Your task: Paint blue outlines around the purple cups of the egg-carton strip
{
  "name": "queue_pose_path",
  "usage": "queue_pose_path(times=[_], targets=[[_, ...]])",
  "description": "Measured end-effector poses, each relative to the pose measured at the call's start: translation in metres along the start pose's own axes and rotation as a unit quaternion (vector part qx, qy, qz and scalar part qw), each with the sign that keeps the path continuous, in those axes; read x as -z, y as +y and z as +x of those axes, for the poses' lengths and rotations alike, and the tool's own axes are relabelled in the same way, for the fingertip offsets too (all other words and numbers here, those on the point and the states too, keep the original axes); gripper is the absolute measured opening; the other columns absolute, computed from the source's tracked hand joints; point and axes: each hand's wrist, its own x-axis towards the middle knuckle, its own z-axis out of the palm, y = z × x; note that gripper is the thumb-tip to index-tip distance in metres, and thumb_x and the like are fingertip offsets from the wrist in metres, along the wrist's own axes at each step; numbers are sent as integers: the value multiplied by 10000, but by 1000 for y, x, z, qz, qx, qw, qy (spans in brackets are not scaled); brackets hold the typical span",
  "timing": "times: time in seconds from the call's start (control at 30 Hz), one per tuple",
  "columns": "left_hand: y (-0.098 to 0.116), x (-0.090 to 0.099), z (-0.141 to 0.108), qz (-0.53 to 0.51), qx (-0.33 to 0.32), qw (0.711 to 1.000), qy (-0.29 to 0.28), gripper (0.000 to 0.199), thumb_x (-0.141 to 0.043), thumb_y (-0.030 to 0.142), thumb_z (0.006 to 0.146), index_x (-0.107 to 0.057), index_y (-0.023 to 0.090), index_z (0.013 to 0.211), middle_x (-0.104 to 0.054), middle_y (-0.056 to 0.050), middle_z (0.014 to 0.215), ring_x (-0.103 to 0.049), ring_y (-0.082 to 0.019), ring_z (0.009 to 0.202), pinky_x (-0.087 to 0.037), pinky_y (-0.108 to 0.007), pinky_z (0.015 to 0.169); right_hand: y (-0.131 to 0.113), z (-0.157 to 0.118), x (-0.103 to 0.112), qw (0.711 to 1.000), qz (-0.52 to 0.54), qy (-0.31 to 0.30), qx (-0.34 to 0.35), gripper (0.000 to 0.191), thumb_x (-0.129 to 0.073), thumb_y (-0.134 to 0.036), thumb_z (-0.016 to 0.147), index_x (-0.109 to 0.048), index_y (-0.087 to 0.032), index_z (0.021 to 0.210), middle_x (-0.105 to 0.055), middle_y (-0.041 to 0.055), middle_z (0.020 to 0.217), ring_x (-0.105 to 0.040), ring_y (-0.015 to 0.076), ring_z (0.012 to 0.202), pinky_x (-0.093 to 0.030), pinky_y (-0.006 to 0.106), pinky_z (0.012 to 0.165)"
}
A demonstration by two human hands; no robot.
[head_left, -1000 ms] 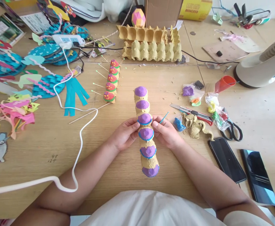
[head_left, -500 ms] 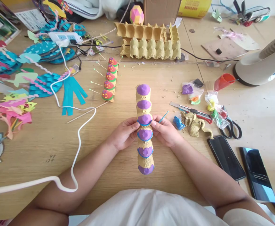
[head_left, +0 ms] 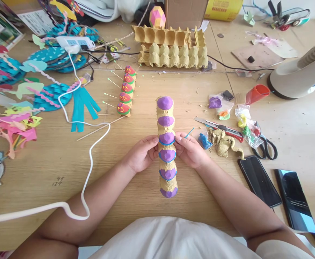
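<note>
A strip of egg carton (head_left: 167, 165) with several cups, each capped in purple clay, is held lengthwise in front of me. Thin blue clay lines run along the lower edges of several purple caps. My left hand (head_left: 143, 153) grips the strip's left side near the third cup. On the opposite side, my right hand (head_left: 189, 150) pinches the strip at about the same height. A thin blue clay strand (head_left: 189, 132) sticks up from behind the right fingers; its other end is hidden.
A painted egg-carton strip (head_left: 126, 90) with red faces stands beyond my left hand. Right of me lie a utility knife (head_left: 219, 126), blue clay (head_left: 205, 141), tan clay (head_left: 222, 144), scissors (head_left: 266, 147) and two phones (head_left: 259, 180). A white cable (head_left: 90, 162) crosses the left side.
The purple-capped strip has shifted very slightly to the right and its near end sits a little higher. Both hands keep their hold; the fingertips have moved slightly.
</note>
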Motion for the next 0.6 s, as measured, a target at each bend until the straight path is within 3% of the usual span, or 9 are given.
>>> queue_pose_path(times=[0.47,0.6], targets=[[-2,0,1,-8,3,1000,6,355,-860,521,819,-795,202,962,-774,-64,915,-705,-190,764,-596,-302,668,2,-1,-1,1000,-21,10,-1,477,-910,-575,733,-596,-216,747,-367,-79,634,-313,92,569,-315,240,555],[-1,-1,1,-12,4,1000,22,373,-882,546,783,-806,217,943,-782,-62,921,-703,-200,766,-603,-317,666,0,-1,0,1000,-16,-8,-9,448,-931,-547,718,-648,-209,796,-419,-71,648,-366,93,581,-353,244,576]])
